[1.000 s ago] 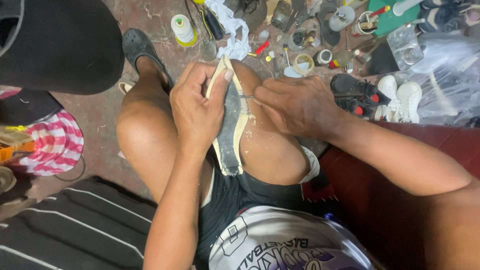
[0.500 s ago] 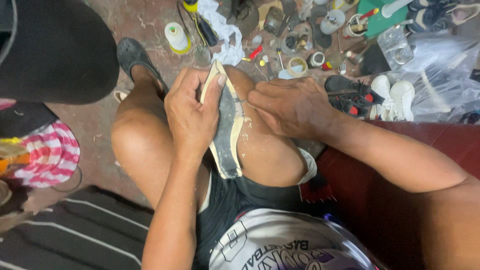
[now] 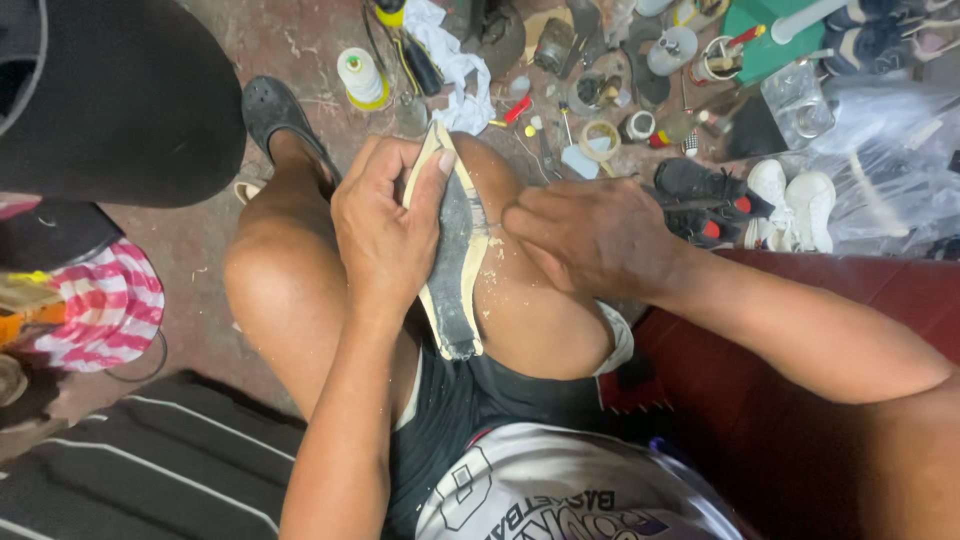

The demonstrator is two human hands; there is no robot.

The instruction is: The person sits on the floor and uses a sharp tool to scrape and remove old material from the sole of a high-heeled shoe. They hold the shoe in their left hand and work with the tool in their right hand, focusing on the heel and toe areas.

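A worn shoe sole, grey in the middle with a pale cream rim, lies lengthwise between my bare knees, its toe pointing away from me. My left hand grips the sole's upper left edge, thumb over its tip. My right hand is closed beside the sole's right edge, fingers curled against it; what it holds is hidden inside the fist. Pale dust and shavings speckle my right thigh by the sole.
Past my knees the floor is strewn with tools, a white thread spool, a tape roll, white rag and small tins. White sneakers and a black shoe sit at right. A red seat lies under my right arm.
The view has shifted slightly. Both hands stay on the sole; the right hand has moved a little along the sole's right edge.
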